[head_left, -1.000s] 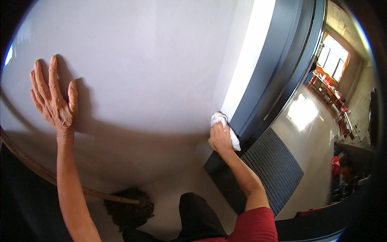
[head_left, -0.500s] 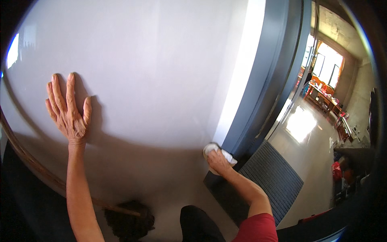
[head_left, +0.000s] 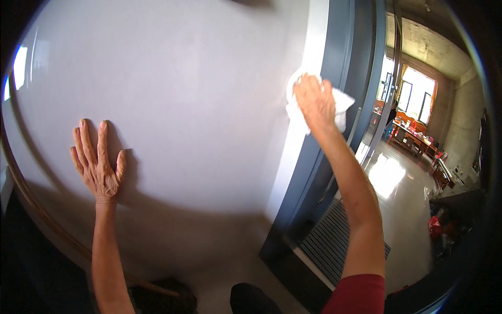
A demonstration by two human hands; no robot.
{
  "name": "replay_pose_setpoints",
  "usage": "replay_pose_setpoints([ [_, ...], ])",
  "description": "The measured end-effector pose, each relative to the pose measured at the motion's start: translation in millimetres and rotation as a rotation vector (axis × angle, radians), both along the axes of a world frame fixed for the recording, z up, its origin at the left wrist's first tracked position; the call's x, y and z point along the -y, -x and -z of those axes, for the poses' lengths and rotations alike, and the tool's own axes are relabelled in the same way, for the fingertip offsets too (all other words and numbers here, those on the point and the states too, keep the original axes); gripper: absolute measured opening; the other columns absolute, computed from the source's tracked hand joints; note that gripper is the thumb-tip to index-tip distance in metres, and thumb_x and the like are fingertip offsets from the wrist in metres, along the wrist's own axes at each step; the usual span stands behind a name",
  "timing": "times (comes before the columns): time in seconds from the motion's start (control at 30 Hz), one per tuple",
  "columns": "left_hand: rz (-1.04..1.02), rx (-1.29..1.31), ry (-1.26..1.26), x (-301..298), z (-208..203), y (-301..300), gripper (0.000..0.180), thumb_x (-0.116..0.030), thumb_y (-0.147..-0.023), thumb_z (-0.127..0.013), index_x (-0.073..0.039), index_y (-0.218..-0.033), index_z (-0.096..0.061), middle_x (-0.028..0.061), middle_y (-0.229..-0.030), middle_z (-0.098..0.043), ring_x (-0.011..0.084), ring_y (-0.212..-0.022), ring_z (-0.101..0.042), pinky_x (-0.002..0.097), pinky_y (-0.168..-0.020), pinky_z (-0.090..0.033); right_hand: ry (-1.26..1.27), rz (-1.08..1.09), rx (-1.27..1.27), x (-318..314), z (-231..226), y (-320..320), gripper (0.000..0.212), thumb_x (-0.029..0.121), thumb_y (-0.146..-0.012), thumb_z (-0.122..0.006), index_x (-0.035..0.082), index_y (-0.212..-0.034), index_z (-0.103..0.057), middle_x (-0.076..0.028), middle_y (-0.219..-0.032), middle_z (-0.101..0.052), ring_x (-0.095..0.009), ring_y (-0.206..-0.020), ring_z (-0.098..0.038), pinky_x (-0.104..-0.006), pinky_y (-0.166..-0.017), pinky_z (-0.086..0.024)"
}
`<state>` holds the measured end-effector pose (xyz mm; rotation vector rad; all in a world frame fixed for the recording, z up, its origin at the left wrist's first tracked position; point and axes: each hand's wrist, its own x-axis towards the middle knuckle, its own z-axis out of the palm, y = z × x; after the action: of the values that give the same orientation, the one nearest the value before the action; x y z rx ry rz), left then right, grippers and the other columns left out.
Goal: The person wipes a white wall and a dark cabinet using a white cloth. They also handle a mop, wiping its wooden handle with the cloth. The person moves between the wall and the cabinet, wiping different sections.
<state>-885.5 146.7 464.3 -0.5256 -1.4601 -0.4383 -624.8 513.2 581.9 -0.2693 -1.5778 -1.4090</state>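
The right hand (head_left: 318, 107) is higher now, clamped on a white cloth (head_left: 342, 104); the left hand (head_left: 99, 167) spreads flat against the wall (head_left: 198, 104)

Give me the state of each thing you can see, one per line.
Left hand: open, fingers spread on the wall
Right hand: closed on the white cloth
White cloth: partly bunched, one corner loose
Wall: smooth, shadowed lower down
Ribbed mat: flat on the floor, partly hidden by the right arm
Far window: brightly lit; open or shut unclear
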Motion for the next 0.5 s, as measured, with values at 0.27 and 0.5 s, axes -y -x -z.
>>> replay_pose_setpoints([
  [0.27,-0.003,-0.005,-0.001,-3.8,0.8,-0.6,0.055,-0.047,-0.088,-0.044,-0.021,-0.137,-0.043,0.0117,-0.147,-0.029,0.0298,-0.137,-0.024,0.0470,-0.109,-0.016,0.070,-0.170,-0.436,-7.0,-18.3,47.1,0.009,0.007,-0.077,-0.056,0.008,-0.086,-0.054,-0.007,-0.088,-0.051,-0.021,-0.084,-0.051,-0.0331,-0.066,-0.042],
  [0.5,-0.018,0.010,0.007,0.4,0.2,0.1,0.056,-0.048,-0.088,-0.044,-0.021,-0.137,-0.043,0.0117,-0.147,-0.029,0.0294,-0.137,-0.024,0.0468,-0.109,-0.016,0.554,-0.390,-0.536,-1.7,78.0,84.0,0.029,0.003,-0.080,-0.055,0.003,-0.109,-0.050,-0.019,-0.115,-0.047,-0.032,-0.100,-0.047,-0.0437,-0.088,-0.039],
])
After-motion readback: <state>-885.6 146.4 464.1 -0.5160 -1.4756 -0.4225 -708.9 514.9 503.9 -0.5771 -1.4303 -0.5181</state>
